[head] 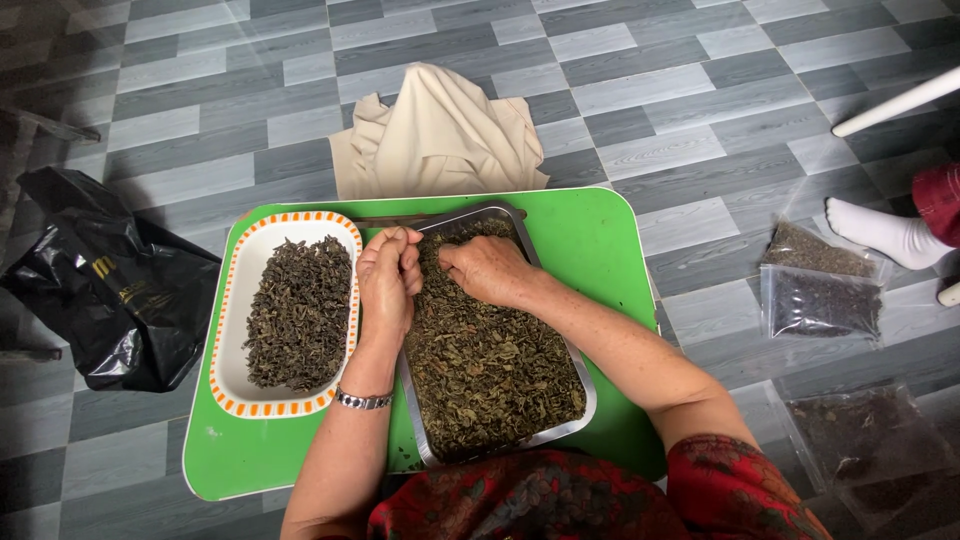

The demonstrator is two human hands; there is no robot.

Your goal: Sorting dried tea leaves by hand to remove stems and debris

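Where grey tiles (650,110) spread | green table (600,240) | metal tray (585,400)

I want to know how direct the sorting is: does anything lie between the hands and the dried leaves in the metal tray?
Nothing visible does. The left hand and right hand rest directly on the dried leaves in the open metal tray.

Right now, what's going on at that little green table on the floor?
A person sits at a green table sorting dried leaves. Both hands work in a metal tray heaped with them: the left hand pinches a few at the tray's edge, the right hand rests on the pile. A white dish beside it holds darker leaves.
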